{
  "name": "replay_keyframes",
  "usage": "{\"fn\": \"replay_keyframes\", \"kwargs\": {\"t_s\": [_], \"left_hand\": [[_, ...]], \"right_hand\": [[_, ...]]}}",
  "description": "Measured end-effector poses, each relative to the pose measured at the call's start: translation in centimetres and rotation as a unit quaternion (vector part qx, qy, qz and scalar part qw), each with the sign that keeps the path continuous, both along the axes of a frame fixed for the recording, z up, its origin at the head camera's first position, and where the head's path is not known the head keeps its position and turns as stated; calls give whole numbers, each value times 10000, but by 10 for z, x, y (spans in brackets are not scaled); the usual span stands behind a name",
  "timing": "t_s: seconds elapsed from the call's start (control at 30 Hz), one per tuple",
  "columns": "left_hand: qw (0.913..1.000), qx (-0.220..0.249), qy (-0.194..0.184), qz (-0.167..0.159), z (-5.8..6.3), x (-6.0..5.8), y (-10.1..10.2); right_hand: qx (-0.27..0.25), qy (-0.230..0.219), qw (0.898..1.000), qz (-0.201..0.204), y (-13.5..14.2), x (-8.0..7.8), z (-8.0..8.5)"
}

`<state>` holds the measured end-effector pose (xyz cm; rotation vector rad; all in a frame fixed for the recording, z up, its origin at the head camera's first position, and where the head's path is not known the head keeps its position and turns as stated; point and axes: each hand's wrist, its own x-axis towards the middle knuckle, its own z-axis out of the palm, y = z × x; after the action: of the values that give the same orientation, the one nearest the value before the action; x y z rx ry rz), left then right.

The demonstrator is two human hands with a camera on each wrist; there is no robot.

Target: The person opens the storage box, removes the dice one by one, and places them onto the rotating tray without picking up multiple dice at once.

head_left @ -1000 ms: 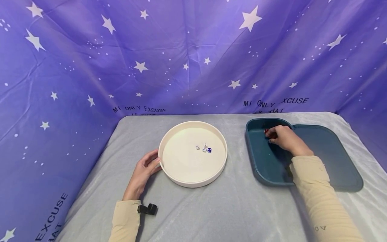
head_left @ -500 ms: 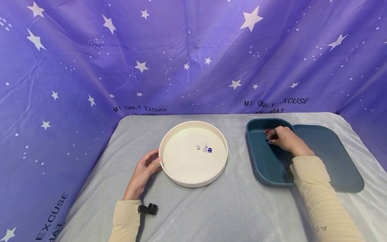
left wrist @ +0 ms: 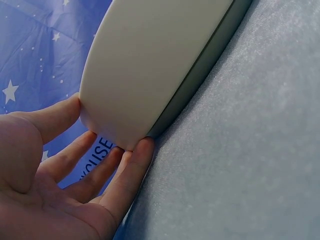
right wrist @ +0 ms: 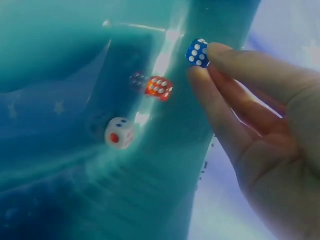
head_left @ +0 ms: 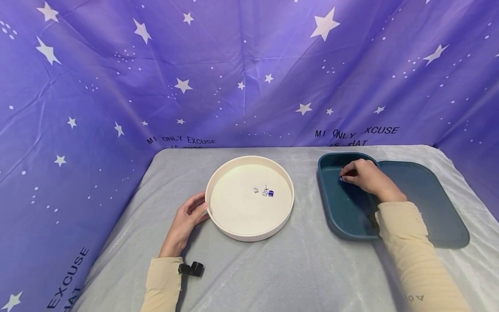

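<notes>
In the right wrist view, my right hand [right wrist: 270, 115] pinches a blue die [right wrist: 198, 53] with white dots between thumb and fingertips. It is over the teal bin [head_left: 339, 216] in the head view. Near it inside the bin are an orange-red die [right wrist: 159, 88] and a white die [right wrist: 119, 133]. My left hand [head_left: 186, 223] touches the outer wall of a round cream tray [head_left: 249, 237], thumb tip at the rim and fingertips lower on the side. In that tray lie several dice, white ones [head_left: 264, 193] and a blue one [head_left: 270, 193].
Against the bin's right side lies a flat teal lid [head_left: 432, 208]. A grey cloth [head_left: 273, 277] covers the table. Behind hangs a purple curtain [head_left: 218, 56] with white stars. A black strap [head_left: 191, 269] sits at the left wrist.
My right fingers have shifted slightly left and up within the bin, with the blue die now showing at their tips. The red die there is now mostly covered in the head view. The left hand stays put.
</notes>
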<state>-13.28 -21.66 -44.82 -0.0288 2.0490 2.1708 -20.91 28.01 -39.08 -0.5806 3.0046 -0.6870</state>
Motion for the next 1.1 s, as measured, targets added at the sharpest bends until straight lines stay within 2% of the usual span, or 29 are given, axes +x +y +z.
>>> {"fn": "replay_keyframes", "kwargs": {"t_s": [0.2,0.47,0.6,0.87,1.1], "left_hand": [[10000,-30,60,40,-12,-4,-3],[9995,-156,254,61,-13,-5,-2],[9997,-129,189,62,-10,-3,-2],[9996,-227,130,-45,8,4,3],[9997,-221,105,-61,10,5,3]], "right_hand": [[-14,-99,9999,-20,-7,2,9],[-57,-30,10000,12,-19,7,22],[-71,-7,10000,58,-29,9,26],[-79,184,9998,59,-47,9,33],[-213,343,9990,200,-64,9,35]]}}
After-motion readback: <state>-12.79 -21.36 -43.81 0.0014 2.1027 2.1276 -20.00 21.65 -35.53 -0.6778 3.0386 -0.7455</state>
